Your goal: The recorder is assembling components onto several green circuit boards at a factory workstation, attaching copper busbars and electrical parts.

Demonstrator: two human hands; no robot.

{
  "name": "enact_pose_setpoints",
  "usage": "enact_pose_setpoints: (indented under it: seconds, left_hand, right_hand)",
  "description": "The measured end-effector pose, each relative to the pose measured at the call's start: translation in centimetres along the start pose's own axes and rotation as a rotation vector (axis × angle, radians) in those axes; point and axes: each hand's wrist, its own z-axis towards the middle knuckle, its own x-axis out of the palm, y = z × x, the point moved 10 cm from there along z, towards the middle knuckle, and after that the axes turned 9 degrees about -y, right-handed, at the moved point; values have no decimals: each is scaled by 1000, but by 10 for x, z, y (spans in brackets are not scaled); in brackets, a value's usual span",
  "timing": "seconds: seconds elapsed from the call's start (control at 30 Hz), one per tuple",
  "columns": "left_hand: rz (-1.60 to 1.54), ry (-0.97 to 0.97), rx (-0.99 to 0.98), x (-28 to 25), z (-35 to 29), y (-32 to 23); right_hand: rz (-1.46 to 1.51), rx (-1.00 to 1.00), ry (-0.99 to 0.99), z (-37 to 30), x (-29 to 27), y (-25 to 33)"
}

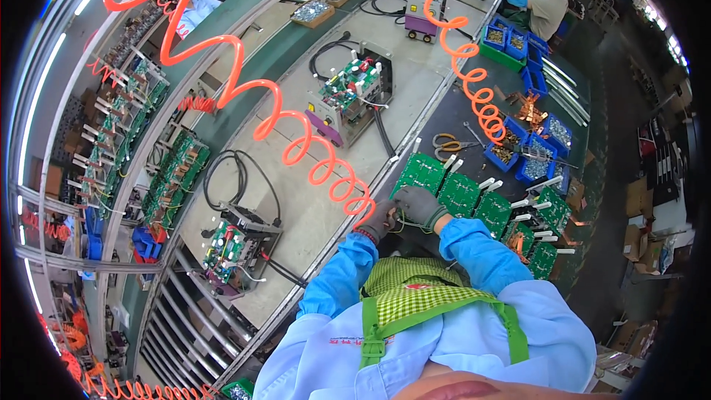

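Both my hands wear grey gloves and meet at the near edge of a green circuit board [415, 172] on the dark bench. My left hand [379, 221] is closed, its fingertips turned toward the right hand. My right hand [419, 206] curls over the board's lower edge with fingers bent together. A thin yellow-green wire [404, 224] shows between and below the hands. What each hand pinches is hidden by the gloves. More green circuit boards [459, 194] with white upright pieces lie in rows to the right of my right hand.
An orange coiled hose [315, 167] hangs across to near my left hand; another coiled hose [463, 52] hangs farther right. Orange-handled scissors [446, 146] lie beyond the boards, beside blue bins [535, 167] of small metal parts. Partly built machines [244, 241] stand on the line at left. A co-worker [544, 4] works at far right.
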Motion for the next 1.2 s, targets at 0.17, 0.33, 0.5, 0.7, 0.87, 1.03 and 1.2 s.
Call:
enact_pose_setpoints:
  seconds: [0.17, 0.33, 0.5, 0.7, 0.87, 1.03, 1.2]
  left_hand:
    - [-42, 33, 13, -5, 5, 4]
    - [-70, -42, -18, -7, 3, 9]
    - [-75, 2, 19, 8, -16, -4]
    - [-64, 55, 56, 2, -15, -6]
    - [-66, 29, 39, 3, -15, -2]
    - [-98, 18, 41, -8, 1, 7]
    - [-80, 24, 52, 1, -6, 1]
  right_hand:
    - [-64, 83, 68, 3, 6, -2]
    - [23, 155, 40, 4, 4, -8]
    - [52, 171, -12, 6, 1, -14]
    - [20, 260, -109, 0, 0, -10]
    - [-22, 371, -117, -5, -3, -22]
    - [39, 347, -199, -6, -4, -16]
    - [129, 242, -153, -8, -5, -18]
